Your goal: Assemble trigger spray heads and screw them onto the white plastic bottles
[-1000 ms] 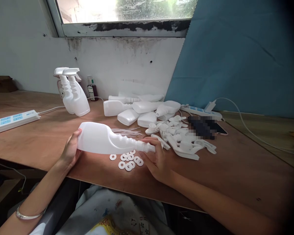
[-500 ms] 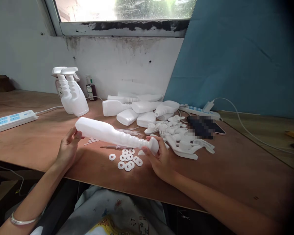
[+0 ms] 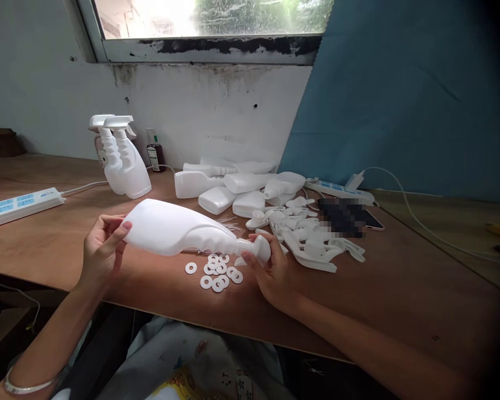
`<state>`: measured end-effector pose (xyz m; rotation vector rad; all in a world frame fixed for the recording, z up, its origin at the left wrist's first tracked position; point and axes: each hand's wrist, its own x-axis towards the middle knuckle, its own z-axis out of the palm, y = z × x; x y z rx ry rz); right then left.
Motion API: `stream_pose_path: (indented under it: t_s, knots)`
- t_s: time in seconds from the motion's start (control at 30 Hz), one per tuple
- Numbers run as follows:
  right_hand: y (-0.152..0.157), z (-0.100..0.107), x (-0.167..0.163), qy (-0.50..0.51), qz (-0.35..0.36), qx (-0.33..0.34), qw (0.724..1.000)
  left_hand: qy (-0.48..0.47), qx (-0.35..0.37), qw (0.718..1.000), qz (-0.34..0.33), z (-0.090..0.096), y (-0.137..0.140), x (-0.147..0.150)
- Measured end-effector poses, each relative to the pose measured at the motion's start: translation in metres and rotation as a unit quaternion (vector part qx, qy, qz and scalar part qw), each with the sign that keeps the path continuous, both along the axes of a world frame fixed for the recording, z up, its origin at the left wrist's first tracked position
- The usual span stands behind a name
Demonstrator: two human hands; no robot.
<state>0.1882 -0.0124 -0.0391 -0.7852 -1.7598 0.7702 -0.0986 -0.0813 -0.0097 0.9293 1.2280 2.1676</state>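
Observation:
A white plastic spray bottle [image 3: 166, 228] lies level in the air over the table, its base to the left and its neck to the right. My left hand [image 3: 104, 244] pinches the base end between thumb and fingers. Around the white spray head [image 3: 261, 250] at the neck, the fingers of my right hand [image 3: 275, 275] are closed, hiding part of it. Below the bottle, several flat white washers [image 3: 217, 283] lie loosely grouped on the table. Thin white tubes [image 3: 231, 222] show partly behind the bottle.
Several white bottles [image 3: 216, 200] lie piled at the back, with a heap of white spray heads [image 3: 312, 239] in front. Two assembled spray bottles [image 3: 133, 166] stand back left, near a dark bottle [image 3: 155, 153]. Power strips [image 3: 20, 205] and a phone [image 3: 345, 216] rest on the table.
The bottle has rolled about its long axis, so its broad side now faces me. My left hand has shifted left and turned with the base; my right hand has stayed almost still.

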Motion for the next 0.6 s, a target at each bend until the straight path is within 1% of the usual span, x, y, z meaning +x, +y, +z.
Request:
stream_pose_path:
  t_s: [0.17, 0.27, 0.33, 0.43, 0.47, 0.5, 0.53, 0.6]
  knots:
    - [-0.0001, 0.0031, -0.0011, 0.011, -0.018, -0.021, 1.0, 0.091, 0.005, 0.996, -0.002, 0.001, -0.001, -0.0039]
    - [0.0002, 0.0027, -0.0013, 0.013, -0.018, -0.016, 1.0, 0.16, -0.04, 0.986, 0.008, 0.002, -0.0031, -0.0062]
    - [0.0008, 0.0012, -0.0011, 0.016, -0.013, -0.004, 1.0, 0.239, -0.083, 0.967, 0.04, 0.0022, -0.0052, -0.0072]
    - [0.0014, -0.0011, -0.0008, 0.017, -0.002, 0.005, 1.0, 0.371, -0.134, 0.912, 0.112, 0.0015, -0.0074, -0.0074]
    - [0.0014, -0.0017, -0.0007, 0.018, 0.001, 0.008, 1.0, 0.394, -0.142, 0.899, 0.127, 0.0013, -0.0076, -0.007]
    - [0.0013, -0.0021, -0.0006, 0.019, 0.004, 0.008, 1.0, 0.404, -0.145, 0.893, 0.133, 0.0011, -0.0076, -0.0064]
    - [0.0011, -0.0022, -0.0005, 0.02, 0.007, 0.008, 1.0, 0.403, -0.14, 0.894, 0.135, 0.0011, -0.0075, -0.0055]
    - [0.0006, -0.0021, -0.0005, 0.017, 0.011, 0.012, 1.0, 0.384, -0.114, 0.907, 0.129, 0.0014, -0.0072, -0.0033]
